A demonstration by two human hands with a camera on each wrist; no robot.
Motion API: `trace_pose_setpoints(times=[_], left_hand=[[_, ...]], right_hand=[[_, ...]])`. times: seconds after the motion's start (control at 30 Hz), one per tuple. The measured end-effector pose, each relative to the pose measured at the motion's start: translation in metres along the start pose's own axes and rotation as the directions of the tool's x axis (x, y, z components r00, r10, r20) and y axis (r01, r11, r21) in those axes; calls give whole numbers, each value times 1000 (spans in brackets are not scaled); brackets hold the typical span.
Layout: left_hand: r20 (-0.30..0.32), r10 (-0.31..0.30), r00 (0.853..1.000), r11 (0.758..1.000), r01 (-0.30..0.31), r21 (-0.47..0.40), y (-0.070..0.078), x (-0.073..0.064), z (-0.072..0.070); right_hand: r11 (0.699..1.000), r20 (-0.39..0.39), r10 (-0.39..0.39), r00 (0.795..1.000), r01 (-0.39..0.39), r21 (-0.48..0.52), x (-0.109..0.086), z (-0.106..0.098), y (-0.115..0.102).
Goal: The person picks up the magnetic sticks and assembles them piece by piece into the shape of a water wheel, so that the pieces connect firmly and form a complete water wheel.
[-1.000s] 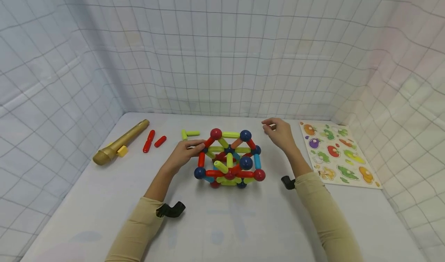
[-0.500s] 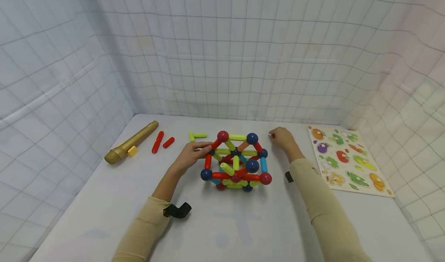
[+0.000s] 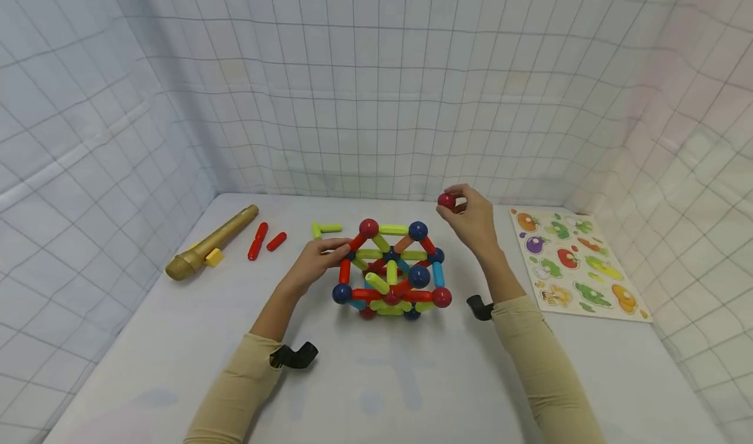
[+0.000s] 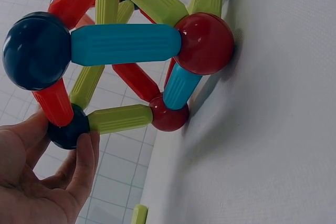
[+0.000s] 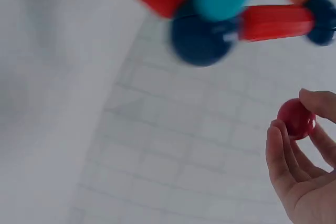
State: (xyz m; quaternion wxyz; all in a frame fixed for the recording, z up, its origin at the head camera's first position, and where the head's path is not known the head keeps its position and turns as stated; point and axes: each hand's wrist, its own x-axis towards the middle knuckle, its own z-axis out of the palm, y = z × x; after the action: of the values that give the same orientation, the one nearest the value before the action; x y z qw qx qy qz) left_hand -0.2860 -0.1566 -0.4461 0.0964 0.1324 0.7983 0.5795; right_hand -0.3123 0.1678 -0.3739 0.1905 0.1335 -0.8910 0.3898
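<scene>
A magnetic ball-and-rod structure of red, yellow-green and blue rods with red and dark blue balls stands mid-table. My left hand is at its left side; in the left wrist view the thumb and fingers pinch a dark blue ball at one corner. Raised off the table to the right of the structure, my right hand holds a loose red ball between thumb and fingertips. That red ball is apart from the structure in the right wrist view.
Loose red rods and yellow-green rods lie left of and behind the structure. A gold microphone with a yellow block lies at far left. A vegetable puzzle board lies at right. Grid-patterned cloth walls surround the table.
My right hand has reached down to the table, picked up a red ball and lifted it. The left hand stays at the structure's corner. The head view has shifted slightly.
</scene>
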Motion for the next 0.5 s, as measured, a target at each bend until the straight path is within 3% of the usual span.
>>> trace_pose_setpoints(times=[0.07, 0.1, 0.17, 0.23, 0.3, 0.37, 0.5], left_hand=[[4, 1, 1000, 1000, -1, 3, 1, -1, 0], [4, 0, 1000, 1000, 0, 4, 1, -1, 0], [2, 2, 1000, 1000, -2, 5, 2, -2, 0], [0, 5, 1000, 1000, -5, 4, 3, -2, -1], [1, 13, 1000, 1000, -13, 7, 2, -2, -1], [-3, 8, 1000, 1000, -8, -3, 1, -2, -2], [-10, -4, 1000, 1000, 4, 0, -2, -2, -1]], right_hand=[[992, 39, -127, 991, 126, 28, -9, -12, -34], [979, 85, -203, 976, 200, 35, -13, -16, -49], [942, 220, -336, 916, 332, 57, -22, -21, -79], [898, 360, -429, 829, 433, 75, -29, -20, -103], [866, 466, -464, 753, 497, 58, -35, -14, -119], [848, 540, -463, 703, 529, 39, -37, -6, -129], [826, 620, -424, 660, 562, -33, -41, 11, -136]])
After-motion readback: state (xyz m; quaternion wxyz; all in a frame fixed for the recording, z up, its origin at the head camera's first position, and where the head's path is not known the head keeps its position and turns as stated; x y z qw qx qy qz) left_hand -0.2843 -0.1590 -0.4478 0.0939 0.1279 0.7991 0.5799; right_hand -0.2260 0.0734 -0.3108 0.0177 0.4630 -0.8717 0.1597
